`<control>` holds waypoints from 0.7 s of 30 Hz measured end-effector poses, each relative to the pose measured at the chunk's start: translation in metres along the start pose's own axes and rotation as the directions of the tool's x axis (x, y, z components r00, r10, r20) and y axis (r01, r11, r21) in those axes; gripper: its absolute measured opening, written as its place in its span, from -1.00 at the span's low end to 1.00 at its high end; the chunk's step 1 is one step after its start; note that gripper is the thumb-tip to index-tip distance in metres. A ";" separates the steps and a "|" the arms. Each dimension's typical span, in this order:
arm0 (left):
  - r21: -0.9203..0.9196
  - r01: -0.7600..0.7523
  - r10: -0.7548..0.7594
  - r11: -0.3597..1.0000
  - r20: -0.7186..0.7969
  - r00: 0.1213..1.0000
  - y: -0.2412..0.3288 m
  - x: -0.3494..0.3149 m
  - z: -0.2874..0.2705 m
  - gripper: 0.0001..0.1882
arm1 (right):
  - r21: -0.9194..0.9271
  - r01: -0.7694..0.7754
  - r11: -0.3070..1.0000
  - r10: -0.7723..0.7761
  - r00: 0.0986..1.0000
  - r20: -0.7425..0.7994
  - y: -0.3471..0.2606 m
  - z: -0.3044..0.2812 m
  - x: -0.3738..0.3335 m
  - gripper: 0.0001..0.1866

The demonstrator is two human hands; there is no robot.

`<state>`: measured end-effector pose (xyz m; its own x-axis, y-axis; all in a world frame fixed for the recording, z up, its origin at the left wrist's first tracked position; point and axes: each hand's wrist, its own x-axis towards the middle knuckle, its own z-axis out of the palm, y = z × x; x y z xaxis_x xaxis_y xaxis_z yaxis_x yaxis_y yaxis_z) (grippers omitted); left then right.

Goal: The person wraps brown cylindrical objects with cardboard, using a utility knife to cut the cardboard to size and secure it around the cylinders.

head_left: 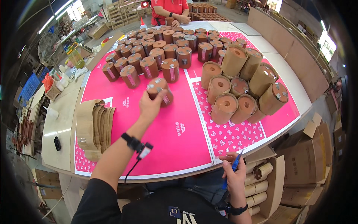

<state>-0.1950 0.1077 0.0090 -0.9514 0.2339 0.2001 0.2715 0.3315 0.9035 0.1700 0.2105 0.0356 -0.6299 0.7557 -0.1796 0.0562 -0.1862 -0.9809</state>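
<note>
My left hand [150, 106] grips a brown cylinder [157, 85] from its near side. The cylinder has grey patches on its top and a pink strip down its side; it sits slightly tilted over the pink sheet [156, 145], and I cannot tell whether it touches it. Close to the table's front edge, my right hand [235, 177] is closed around a slim blue pointed tool [235, 164], its tip upward. Beyond my left hand stand many similar brown cylinders [170, 70] in rows. Several paper-wrapped cylinders [223, 106] are grouped at the right, some lying on others.
A stack of curled brown paper [91, 130] lies left of my forearm. An opened carton [274, 186] holding wrapped rolls sits below the table at right. Across the table, a person in red [169, 9] has hands at a cylinder. A bottle [76, 58] stands far left.
</note>
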 end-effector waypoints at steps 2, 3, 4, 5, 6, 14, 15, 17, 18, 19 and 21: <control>0.119 -0.092 0.102 0.989 -0.081 0.991 -0.010 0.033 0.000 -0.31 | -0.031 0.032 0.999 -0.035 0.994 -0.100 -0.004 -0.014 0.002 -0.70; 0.174 -0.141 0.161 0.975 -0.105 0.981 -0.015 0.042 0.000 -0.27 | -0.151 0.089 0.985 -0.115 0.979 -0.170 -0.011 -0.022 0.009 -0.73; 0.164 -0.151 0.169 0.975 -0.101 0.981 -0.025 0.051 0.003 -0.27 | -0.200 0.153 0.968 -0.204 0.943 -0.264 -0.019 -0.030 0.016 -0.75; 0.176 -0.126 0.149 0.976 -0.121 0.982 -0.035 0.058 0.006 -0.20 | -0.262 0.169 0.950 -0.244 0.926 -0.288 -0.034 -0.043 0.024 -0.75; 0.193 -0.102 0.130 0.976 -0.142 0.981 -0.040 0.063 0.007 -0.13 | -0.366 0.280 0.887 -0.406 0.851 -0.333 -0.049 -0.048 0.040 -0.75; 0.408 -0.164 0.125 0.898 0.120 0.985 -0.004 0.005 -0.025 0.05 | -0.763 0.422 0.489 -0.791 0.584 -0.184 -0.111 -0.093 0.169 -0.36; 0.337 -0.248 0.187 0.908 0.202 0.961 0.006 -0.011 -0.033 0.03 | -0.759 0.394 0.519 -0.724 0.675 -0.145 -0.115 -0.094 0.171 -0.35; 0.287 -0.257 0.180 0.923 0.268 0.946 0.022 -0.040 -0.054 -0.03 | -0.745 0.381 0.547 -0.643 0.761 -0.082 -0.118 -0.095 0.180 -0.34; 0.220 -0.276 0.188 0.936 0.352 0.917 0.029 -0.054 -0.062 -0.08 | -0.768 0.353 0.534 -0.653 0.749 -0.110 -0.117 -0.098 0.181 -0.35; 0.232 -0.264 0.178 0.936 0.335 0.925 0.033 -0.068 -0.071 -0.08 | -0.787 0.328 0.523 -0.662 0.738 -0.132 -0.116 -0.095 0.184 -0.36; 0.205 -0.244 0.111 0.948 0.506 0.855 0.044 -0.092 -0.084 -0.14 | -0.730 0.302 0.612 -0.592 0.787 -0.171 -0.117 -0.089 0.179 -0.39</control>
<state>-0.1074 0.0235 0.0620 -0.7101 0.6996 0.0793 0.5192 0.4442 0.7301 0.1201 0.4235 0.1116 -0.3970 0.8126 0.4268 0.4098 0.5730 -0.7097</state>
